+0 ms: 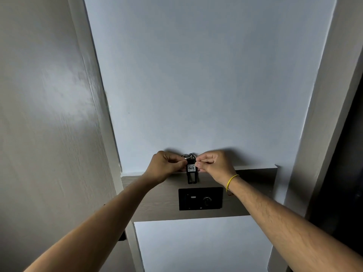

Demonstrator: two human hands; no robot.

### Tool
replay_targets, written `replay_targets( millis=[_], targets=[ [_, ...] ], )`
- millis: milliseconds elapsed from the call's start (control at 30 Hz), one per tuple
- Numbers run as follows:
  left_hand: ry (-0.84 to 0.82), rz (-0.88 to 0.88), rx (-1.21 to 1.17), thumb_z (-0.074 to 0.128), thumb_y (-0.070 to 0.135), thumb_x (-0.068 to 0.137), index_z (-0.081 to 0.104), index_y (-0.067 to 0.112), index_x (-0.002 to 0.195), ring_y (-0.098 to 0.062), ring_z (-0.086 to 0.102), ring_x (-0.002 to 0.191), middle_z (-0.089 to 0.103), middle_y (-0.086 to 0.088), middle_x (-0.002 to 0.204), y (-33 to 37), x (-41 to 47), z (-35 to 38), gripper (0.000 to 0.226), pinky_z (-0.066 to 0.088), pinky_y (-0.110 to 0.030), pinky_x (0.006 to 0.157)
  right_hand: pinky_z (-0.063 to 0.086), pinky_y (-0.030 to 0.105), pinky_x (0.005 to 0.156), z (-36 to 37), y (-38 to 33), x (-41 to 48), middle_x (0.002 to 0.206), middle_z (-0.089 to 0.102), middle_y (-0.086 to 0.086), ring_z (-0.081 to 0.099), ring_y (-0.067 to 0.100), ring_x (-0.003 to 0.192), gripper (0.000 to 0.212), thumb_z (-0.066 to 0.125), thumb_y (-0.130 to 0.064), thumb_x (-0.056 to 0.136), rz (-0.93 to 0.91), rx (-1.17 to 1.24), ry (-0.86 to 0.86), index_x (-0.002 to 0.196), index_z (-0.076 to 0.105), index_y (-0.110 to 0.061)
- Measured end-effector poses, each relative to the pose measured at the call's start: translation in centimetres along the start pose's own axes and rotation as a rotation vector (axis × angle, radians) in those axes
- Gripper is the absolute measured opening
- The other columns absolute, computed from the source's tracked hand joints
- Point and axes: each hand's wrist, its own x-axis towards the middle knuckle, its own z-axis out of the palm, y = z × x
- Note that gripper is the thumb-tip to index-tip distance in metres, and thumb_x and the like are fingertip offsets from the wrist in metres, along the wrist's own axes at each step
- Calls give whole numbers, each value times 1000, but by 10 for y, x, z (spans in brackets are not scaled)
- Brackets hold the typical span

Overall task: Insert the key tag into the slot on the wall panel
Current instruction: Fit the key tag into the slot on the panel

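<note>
A black key tag (pixel 191 172) with a white label reading 407 hangs upright in front of the wall, a metal ring (pixel 187 156) at its top. My left hand (pixel 164 166) pinches its left side and my right hand (pixel 213 165) pinches its right side. The tag's lower end is a short way above the black wall panel (pixel 200 198), which is set in a wood-grain band. On the panel I see a small pale slot (pixel 193 197) at left and a round dial (pixel 206 200) at right.
A grey door (pixel 49 134) stands at left, with its frame next to the pale blue wall (pixel 206 75). At right is a white frame (pixel 314 114) and a dark opening (pixel 343 173). A yellow band circles my right wrist (pixel 230 182).
</note>
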Motion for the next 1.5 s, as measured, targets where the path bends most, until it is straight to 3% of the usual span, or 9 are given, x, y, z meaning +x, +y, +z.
replay_targets(
  millis=[400,533,667,833,967,1100,1200,1333,1500],
  targets=[
    [9,7,23,79,12,93,87,10,92,-11,78,76,86,-10,88,3,-1,0,9,59,-19,75,63,18,61,1,0,-2,76,78,5,76,5,61,33,81,7,85,-43,-53,25,77,77,-25],
    [-4,4,11,79,11,93,87,16,89,-11,79,76,85,-3,83,3,-2,0,11,60,-18,74,63,18,61,2,0,-2,75,78,2,76,4,61,33,80,7,85,-51,-64,29,77,77,-25],
    [5,6,19,79,11,93,87,11,92,-12,78,77,86,-9,86,2,-1,-1,8,60,-20,75,64,20,62,2,2,-2,75,78,1,77,6,63,33,81,5,85,-65,-84,44,77,77,-26],
    [3,-14,44,80,9,92,86,5,94,-10,79,77,85,-2,84,4,-3,-2,8,60,-19,75,68,32,70,5,3,-3,75,78,3,78,19,71,34,80,4,86,-79,-134,75,78,75,-28],
    [54,-57,52,79,10,92,85,0,97,-18,76,81,84,-18,94,15,-12,4,12,63,-32,84,68,44,80,8,-6,-13,79,78,6,76,20,74,34,80,1,85,-89,-197,106,76,72,-31],
    [192,-28,215,80,19,89,87,15,84,-1,69,69,84,-1,77,9,-27,21,10,53,-23,72,69,52,76,13,0,-32,75,78,2,77,22,72,27,81,-3,84,-75,-183,174,76,76,-28],
    [205,-55,237,81,17,88,88,19,89,7,70,70,84,8,79,-5,-45,28,8,54,-19,71,69,51,76,23,17,-50,76,80,2,79,28,77,17,82,-5,83,-79,-212,166,81,79,-21],
    [255,-69,236,81,14,87,88,19,94,1,74,79,86,5,87,-16,-60,36,11,62,-30,80,67,43,73,33,34,-63,74,77,2,76,21,72,15,80,-2,83,-137,-286,172,83,75,-16],
    [261,-53,242,82,17,88,88,21,96,4,76,79,86,9,87,-17,-60,44,11,62,-21,78,64,32,70,30,39,-58,69,73,-7,75,14,69,18,80,-3,81,-152,-358,216,81,73,-20]
  ],
)
